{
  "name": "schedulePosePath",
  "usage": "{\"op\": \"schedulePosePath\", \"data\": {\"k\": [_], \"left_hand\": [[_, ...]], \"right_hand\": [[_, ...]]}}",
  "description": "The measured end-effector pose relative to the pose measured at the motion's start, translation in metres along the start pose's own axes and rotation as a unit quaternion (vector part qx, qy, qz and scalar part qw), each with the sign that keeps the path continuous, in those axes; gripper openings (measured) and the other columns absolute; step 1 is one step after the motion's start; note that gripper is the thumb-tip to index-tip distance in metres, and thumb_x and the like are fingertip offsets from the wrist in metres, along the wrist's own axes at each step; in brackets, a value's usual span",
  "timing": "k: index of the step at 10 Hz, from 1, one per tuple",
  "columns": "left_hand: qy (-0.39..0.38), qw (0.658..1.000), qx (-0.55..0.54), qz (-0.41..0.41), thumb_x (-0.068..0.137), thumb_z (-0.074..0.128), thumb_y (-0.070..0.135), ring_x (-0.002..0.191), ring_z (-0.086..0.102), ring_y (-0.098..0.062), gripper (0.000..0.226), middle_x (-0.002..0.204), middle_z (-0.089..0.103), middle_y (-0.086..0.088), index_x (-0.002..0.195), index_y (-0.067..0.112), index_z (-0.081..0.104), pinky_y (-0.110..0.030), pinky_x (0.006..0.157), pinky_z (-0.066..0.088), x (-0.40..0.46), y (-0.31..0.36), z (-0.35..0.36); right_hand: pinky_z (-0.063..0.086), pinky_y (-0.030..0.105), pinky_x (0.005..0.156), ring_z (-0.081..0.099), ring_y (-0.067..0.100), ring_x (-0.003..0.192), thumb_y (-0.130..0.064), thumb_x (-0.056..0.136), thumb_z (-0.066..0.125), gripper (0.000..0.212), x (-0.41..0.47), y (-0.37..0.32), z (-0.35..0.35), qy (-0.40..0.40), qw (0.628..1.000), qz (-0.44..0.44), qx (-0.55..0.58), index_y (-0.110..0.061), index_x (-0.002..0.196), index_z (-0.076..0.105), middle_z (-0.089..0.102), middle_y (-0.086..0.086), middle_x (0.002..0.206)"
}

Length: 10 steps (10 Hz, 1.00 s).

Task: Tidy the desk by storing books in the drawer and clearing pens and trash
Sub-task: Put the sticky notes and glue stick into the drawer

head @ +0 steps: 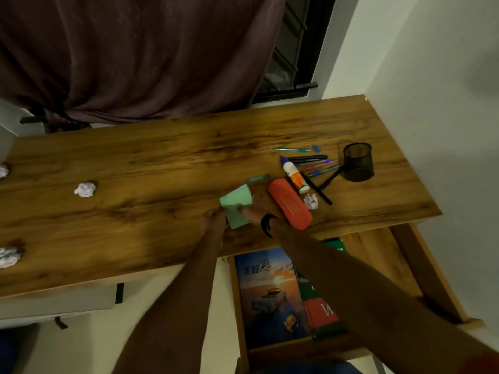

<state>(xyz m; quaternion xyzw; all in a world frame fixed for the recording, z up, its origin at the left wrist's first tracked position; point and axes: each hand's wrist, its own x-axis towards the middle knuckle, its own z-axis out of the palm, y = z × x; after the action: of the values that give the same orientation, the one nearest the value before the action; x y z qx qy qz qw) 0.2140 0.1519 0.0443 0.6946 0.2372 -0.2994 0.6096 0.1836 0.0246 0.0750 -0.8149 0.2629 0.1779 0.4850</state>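
Open drawer (383,255) below the bench (135,163) front edge: book (267,290) with a sunset-and-boat cover reads "THE QUIET R…", rest of the title blurred. Beside it a red and green book (321,311) shows a white "W"; the right forearm hides the rest.

Both hands meet on a pale green notebook (237,206) near the bench front. Left hand (214,215) pinches its near-left corner; right hand (255,209) lies on its right side, fingers partly behind the cover — how tight that grip is I cannot tell. Dark mark at the right wrist, shape unclear.

Orange case (290,203), smooth, rounded ends, gold lettering too small to read. White glue bottle (295,175), label illegible. Pens (316,161) scattered beside a black mesh cup (358,161), which stands upright. Crumpled paper balls: one by the case (311,201), one mid-left (85,189), two cut off at the left edge. Bench is dark-streaked wood grain.
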Motion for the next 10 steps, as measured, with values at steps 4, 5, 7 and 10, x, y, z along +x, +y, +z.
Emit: {"op": "schedulePosePath", "data": {"k": [4, 5, 7, 10], "left_hand": [[-0.148, 0.987, 0.042, 0.038, 0.097, 0.052, 0.030, 0.061, 0.064, -0.015, 0.024, 0.081, 0.064, -0.006, 0.082, 0.015, 0.063, -0.029, 0.055, 0.056, -0.112, -0.047, 0.103], [-0.173, 0.981, 0.070, 0.050, 0.096, 0.055, 0.028, 0.081, 0.064, -0.023, 0.014, 0.095, 0.064, -0.005, 0.096, 0.015, 0.060, -0.037, 0.071, 0.054, -0.137, -0.076, 0.151], [-0.187, 0.962, 0.200, 0.022, 0.096, 0.054, 0.033, 0.077, 0.065, -0.022, 0.034, 0.100, 0.069, -0.015, 0.113, 0.004, 0.061, -0.038, 0.076, 0.053, -0.177, -0.150, 0.233], [-0.197, 0.908, 0.370, -0.010, 0.097, 0.051, 0.028, 0.071, 0.057, -0.015, 0.015, 0.094, 0.063, -0.007, 0.089, 0.019, 0.059, -0.025, 0.063, 0.040, -0.219, -0.227, 0.276]], "right_hand": [[0.056, 0.034, 0.083, 0.066, 0.022, 0.095, -0.011, 0.094, 0.059, 0.041, -0.097, 0.132, -0.119, -0.073, 0.950, 0.002, 0.303, -0.005, 0.133, 0.051, 0.065, 0.010, 0.116], [0.056, 0.035, 0.080, 0.066, 0.023, 0.096, -0.016, 0.095, 0.059, 0.021, -0.121, 0.189, -0.152, -0.091, 0.953, 0.020, 0.288, -0.010, 0.115, 0.060, 0.068, 0.006, 0.107], [0.053, 0.043, 0.080, 0.059, 0.025, 0.099, -0.022, 0.089, 0.068, 0.042, -0.156, 0.302, -0.218, -0.004, 0.990, 0.019, 0.143, -0.012, 0.124, 0.047, 0.057, 0.005, 0.110], [0.044, 0.036, 0.096, 0.050, 0.035, 0.124, -0.023, 0.097, 0.056, 0.044, -0.171, 0.391, -0.235, -0.039, 0.990, 0.026, -0.133, -0.013, 0.138, 0.045, 0.048, 0.016, 0.140]]}}
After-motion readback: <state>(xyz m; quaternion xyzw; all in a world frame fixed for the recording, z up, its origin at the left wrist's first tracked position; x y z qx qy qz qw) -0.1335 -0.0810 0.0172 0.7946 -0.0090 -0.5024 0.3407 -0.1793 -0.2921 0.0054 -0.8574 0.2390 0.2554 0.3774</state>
